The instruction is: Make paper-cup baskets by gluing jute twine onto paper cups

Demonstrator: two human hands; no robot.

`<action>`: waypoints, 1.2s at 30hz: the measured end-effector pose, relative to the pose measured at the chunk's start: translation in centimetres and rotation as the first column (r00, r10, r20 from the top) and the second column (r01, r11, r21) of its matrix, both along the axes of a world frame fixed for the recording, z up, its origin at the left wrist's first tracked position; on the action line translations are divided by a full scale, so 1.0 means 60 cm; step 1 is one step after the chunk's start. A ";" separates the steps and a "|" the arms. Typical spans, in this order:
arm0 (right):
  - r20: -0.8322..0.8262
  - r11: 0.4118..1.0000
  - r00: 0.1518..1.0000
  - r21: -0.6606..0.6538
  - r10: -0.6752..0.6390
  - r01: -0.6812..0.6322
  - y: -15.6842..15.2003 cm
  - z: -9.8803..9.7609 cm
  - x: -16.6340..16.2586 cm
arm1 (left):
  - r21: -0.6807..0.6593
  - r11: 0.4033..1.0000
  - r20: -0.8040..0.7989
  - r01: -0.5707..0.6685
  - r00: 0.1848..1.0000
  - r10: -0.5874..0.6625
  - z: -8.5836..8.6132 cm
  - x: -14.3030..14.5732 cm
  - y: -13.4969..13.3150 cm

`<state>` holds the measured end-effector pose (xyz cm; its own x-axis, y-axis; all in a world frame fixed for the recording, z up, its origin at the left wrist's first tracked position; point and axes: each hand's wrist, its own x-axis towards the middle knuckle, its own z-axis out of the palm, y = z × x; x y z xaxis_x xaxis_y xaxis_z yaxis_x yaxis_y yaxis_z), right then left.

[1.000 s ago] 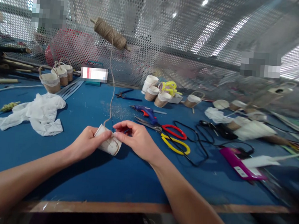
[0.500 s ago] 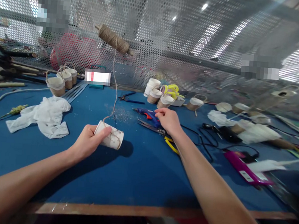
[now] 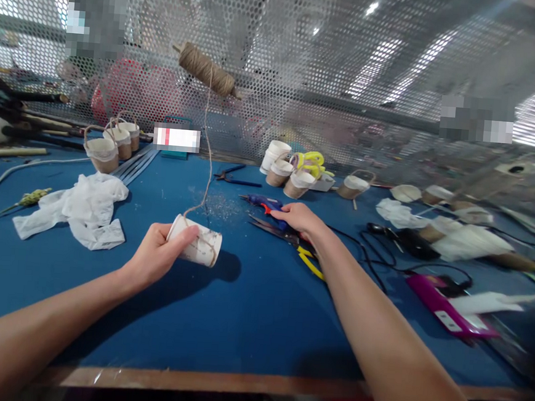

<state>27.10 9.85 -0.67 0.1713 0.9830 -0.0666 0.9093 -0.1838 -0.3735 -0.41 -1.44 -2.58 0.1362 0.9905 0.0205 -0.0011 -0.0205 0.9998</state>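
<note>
My left hand (image 3: 155,250) is closed around a white paper cup (image 3: 205,248), held on its side above the table. Twine (image 3: 208,177) runs from a spool (image 3: 206,69) down to the cup and lies along its side under my thumb. To the right, my right hand (image 3: 299,218) is closed on the handle of a blue glue gun (image 3: 262,201), whose nozzle points left. Its lower handle is partly hidden by my fingers. Just below lie scissors (image 3: 274,229) with yellow handles, their blades beside the gun.
Pliers (image 3: 235,176) lie behind the glue gun. Small twine-handled cups (image 3: 102,155) stand at the back left, others (image 3: 299,183) at back centre. A crumpled white cloth (image 3: 81,207) lies left. On the right are black cables (image 3: 369,258) and a purple power strip (image 3: 448,307).
My right hand has settled lower over the glue gun's handle, its fingers now closed round it. The left hand and the cup have hardly moved.
</note>
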 end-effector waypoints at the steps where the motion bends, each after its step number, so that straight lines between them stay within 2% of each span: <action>1: -0.017 1.000 1.000 -0.005 -0.008 0.008 0.000 -0.001 0.000 | 0.002 1.000 0.000 -0.002 1.000 0.002 0.000 0.000 0.000; 7: -0.196 0.998 0.979 0.014 -0.062 0.067 0.001 -0.004 -0.004 | 0.028 0.999 -0.037 0.019 0.999 -0.018 0.002 -0.004 -0.004; 12: -0.515 0.995 0.856 0.064 -0.037 0.081 -0.024 0.027 -0.011 | 0.046 0.999 -0.056 0.021 0.998 -0.019 0.003 -0.005 -0.004; 15: -0.654 0.997 0.756 0.071 0.032 0.019 -0.061 0.054 -0.023 | 0.043 0.999 -0.029 -0.005 1.000 0.007 0.004 -0.004 -0.003; 18: -0.735 0.994 0.670 0.063 0.106 -0.089 -0.109 0.067 -0.042 | 0.042 0.998 -0.014 -0.038 0.999 0.039 0.005 -0.005 -0.001; 19: -0.768 0.983 0.616 0.093 0.173 -0.161 -0.125 0.068 -0.049 | 0.045 0.998 -0.017 -0.050 0.999 0.051 0.005 -0.006 0.000; 21: -0.758 0.946 0.578 0.167 0.303 -0.277 -0.154 0.068 -0.060 | 0.050 0.996 -0.025 -0.071 0.997 0.072 0.004 -0.008 0.003; 25: -0.630 0.885 0.635 0.210 0.447 -0.414 -0.193 0.068 -0.075 | 0.036 0.993 -0.010 -0.109 0.994 0.110 -0.001 -0.009 0.012; 31: -0.415 0.895 0.793 0.199 0.445 -0.398 -0.210 0.071 -0.078 | -0.055 0.991 0.121 -0.118 0.985 0.124 -0.001 0.000 0.025; 36: -0.326 0.905 0.844 0.142 0.426 -0.401 -0.209 0.063 -0.076 | -0.090 0.987 0.079 -0.134 0.987 0.141 -0.002 0.004 0.030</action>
